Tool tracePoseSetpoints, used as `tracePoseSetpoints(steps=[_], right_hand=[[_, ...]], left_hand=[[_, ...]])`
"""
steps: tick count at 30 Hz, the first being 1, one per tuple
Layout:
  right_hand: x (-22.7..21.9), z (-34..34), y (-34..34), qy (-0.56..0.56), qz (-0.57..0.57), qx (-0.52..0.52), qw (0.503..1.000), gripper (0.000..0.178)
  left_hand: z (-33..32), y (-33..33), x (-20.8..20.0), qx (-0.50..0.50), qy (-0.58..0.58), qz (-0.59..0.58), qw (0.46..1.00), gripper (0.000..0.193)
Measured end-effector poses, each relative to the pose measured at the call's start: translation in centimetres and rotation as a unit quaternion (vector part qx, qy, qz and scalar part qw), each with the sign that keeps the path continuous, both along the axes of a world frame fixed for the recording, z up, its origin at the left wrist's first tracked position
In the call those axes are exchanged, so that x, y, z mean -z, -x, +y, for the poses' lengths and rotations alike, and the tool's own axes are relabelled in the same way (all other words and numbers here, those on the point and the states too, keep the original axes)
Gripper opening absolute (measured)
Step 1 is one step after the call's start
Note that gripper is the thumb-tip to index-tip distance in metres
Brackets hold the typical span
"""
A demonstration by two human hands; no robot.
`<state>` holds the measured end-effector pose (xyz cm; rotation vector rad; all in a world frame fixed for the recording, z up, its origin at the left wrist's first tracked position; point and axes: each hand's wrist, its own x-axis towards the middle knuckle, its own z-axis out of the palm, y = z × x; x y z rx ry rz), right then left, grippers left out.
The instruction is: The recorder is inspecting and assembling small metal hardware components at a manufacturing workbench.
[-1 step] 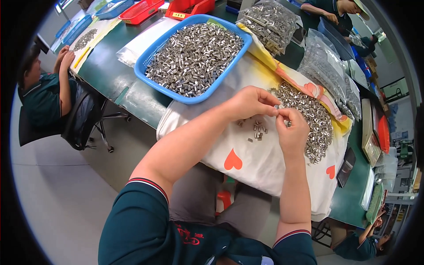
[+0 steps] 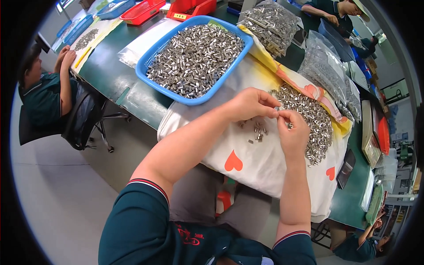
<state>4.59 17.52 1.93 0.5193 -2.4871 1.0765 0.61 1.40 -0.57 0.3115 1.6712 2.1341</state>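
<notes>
Head view: hands (image 2: 276, 115) pinch a tiny metal piece (image 2: 278, 113), mostly hidden.

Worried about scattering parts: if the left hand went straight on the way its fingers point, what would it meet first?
Most likely the right hand, whose fingertips already meet the left hand. Beyond that lies the loose pile of small metal parts on the cloth.

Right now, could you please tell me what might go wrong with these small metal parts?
The left hand and right hand pinch one tiny piece over the white cloth; it might drop and mix with the small cluster. The big pile lies near the cloth's edge, so pieces could roll off.
</notes>
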Motion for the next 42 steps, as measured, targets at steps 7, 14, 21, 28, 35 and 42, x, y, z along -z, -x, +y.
tracePoseSetpoints(steps=[7,14,21,28,35,42], right_hand=[[-0.4,2.3,0.5,0.125,-0.182,-0.041,0.975,0.011],[0.1,3.3,1.7,0.250,-0.221,-0.023,0.943,0.012],[-0.1,3.3,1.5,0.178,-0.224,-0.029,0.958,0.011],[1.3,-1.3,0.1,-0.021,-0.068,-0.257,0.964,0.018],[1.6,-1.9,-2.1,-0.159,-0.006,-0.262,0.952,0.028],[0.7,-1.3,-4.6,-0.170,-0.036,-0.246,0.954,0.023]], left_hand=[[0.3,-0.6,-1.7,0.073,0.046,0.046,0.995,0.027],[-0.3,0.0,-0.4,0.065,0.019,-0.022,0.997,0.026],[0.1,0.2,-0.3,0.038,-0.042,-0.009,0.998,0.025],[-1.1,0.4,-0.9,-0.154,0.060,0.109,0.980,0.026],[-0.3,-1.6,-2.6,-0.093,0.368,0.301,0.875,0.026],[0.3,-1.9,-0.9,-0.036,0.539,0.396,0.742,0.019]])
